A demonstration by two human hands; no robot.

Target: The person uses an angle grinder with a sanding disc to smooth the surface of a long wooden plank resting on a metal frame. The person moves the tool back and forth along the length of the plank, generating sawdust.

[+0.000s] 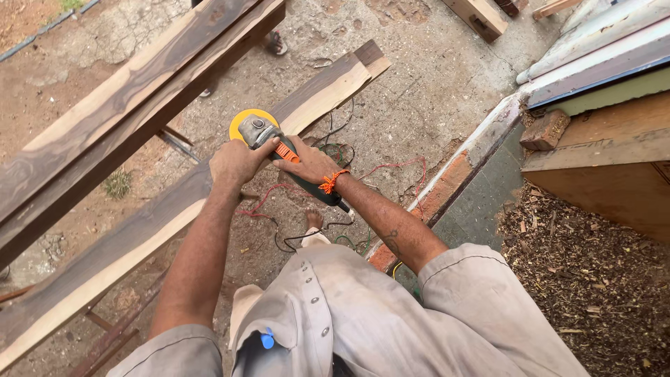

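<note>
While both hands stay off my controls and I only watch from the head view, I log the scene from the biggest item down. A long, rough, two-toned wooden plank [139, 237], dark heartwood above and a pale strip along its lower edge, runs diagonally across the cracked concrete ground [433, 91], apparently carried on thin rusty metal supports [112, 335]; a second pair of dark, streaked wooden beams [118, 105] lies parallel and further off. To the right sits a plywood box or bench [614, 167] beside a bed of wood shavings [593, 279], with a weathered brick [544, 130] on a painted ledge. Red, green and black electric wires [335, 230] lie tangled on the ground under the arms. The work item is a dark green angle grinder with a grey metal head and a yellow sanding disc [269, 139], held over the plank's upper edge about mid-length. The left hand [236, 162] is closed around the head end; the right hand [310, 164], with an orange cord bracelet [331, 181] at the wrist, is wrapped around the body by the orange switch [286, 152]. My judgement: the step is surfacing the plank, with the disc at or just above the wood; contact I cannot confirm. Next move calls for a firm two-handed hold, a shallow disc angle, and the cord kept behind the tool.
</note>
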